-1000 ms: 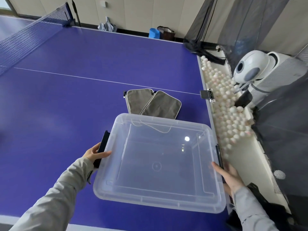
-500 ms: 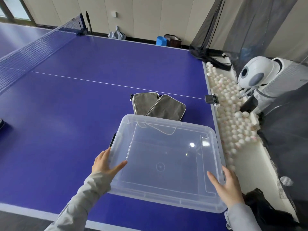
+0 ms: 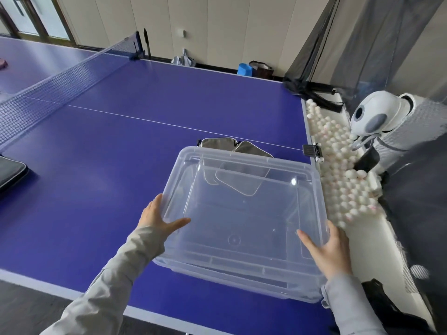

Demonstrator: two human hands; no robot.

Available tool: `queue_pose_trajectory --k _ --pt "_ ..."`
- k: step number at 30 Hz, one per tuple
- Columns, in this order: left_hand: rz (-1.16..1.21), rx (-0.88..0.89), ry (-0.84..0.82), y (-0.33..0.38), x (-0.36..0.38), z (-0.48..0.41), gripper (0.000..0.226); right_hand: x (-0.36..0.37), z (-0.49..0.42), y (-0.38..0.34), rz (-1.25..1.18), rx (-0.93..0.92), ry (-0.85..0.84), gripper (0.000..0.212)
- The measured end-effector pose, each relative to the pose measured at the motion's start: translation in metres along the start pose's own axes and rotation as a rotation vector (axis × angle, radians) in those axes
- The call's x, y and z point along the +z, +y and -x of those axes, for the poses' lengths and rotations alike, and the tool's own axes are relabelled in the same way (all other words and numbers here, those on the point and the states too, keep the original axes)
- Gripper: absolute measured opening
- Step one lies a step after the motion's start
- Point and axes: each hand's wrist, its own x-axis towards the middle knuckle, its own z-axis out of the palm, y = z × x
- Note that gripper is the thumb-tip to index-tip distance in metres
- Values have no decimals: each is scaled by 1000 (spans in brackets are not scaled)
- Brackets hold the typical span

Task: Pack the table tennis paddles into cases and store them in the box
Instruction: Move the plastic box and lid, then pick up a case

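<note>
Both my hands are on the clear plastic lid [image 3: 244,209] of the box [image 3: 232,274]. Left hand [image 3: 157,217] is spread flat on the lid's left edge, thumb pointing in over the top; right hand [image 3: 329,245] is spread at the lid's right edge, fingers curling around the rim. Hands well apart, one per side, gripping the lid and nothing else. The lid looks tilted, far edge higher than the near edge, so I judge the step in hand is lifting it off the box. Could not swear it is fully free of the base.

To do it well: lift both sides evenly so the lid doesn't twist or drag the base, check that any side latches are clear, then set it down left of the box on the bare surface [image 3: 101,165], away from the edge.

Two grey paddle cases [image 3: 239,147] lie just behind the box, partly seen through the lid, side by side and overlapping. Soft fabric, flat, rounded corners, zip edging. No bare paddle visible; whether the cases are filled I cannot tell. Another dark flat case [image 3: 9,175] sits far left of the box at the frame edge.

Box and lid are translucent, smooth, glossy, a rounded rectangle with a ribbed rim. The surface is matte purple with white lines. Right of the box, a trough of white balls [image 3: 338,180], small and smooth.
</note>
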Motion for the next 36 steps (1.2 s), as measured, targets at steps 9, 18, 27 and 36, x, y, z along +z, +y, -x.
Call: queue_pose_trajectory --k 9,18,27,36 --pt "170 28 116 15 -23 -20 100 9 -29 -37 -92 -51 19 81" --pt "110 47 170 18 -83 -85 101 53 -59 -103 -81 -98 19 86" --pt "102 76 176 -24 -201 -221 94 181 -84 -238 -61 -128 136 79" --pt "23 20 95 -108 -281 -366 81 336 -105 -328 -25 11 56 90"
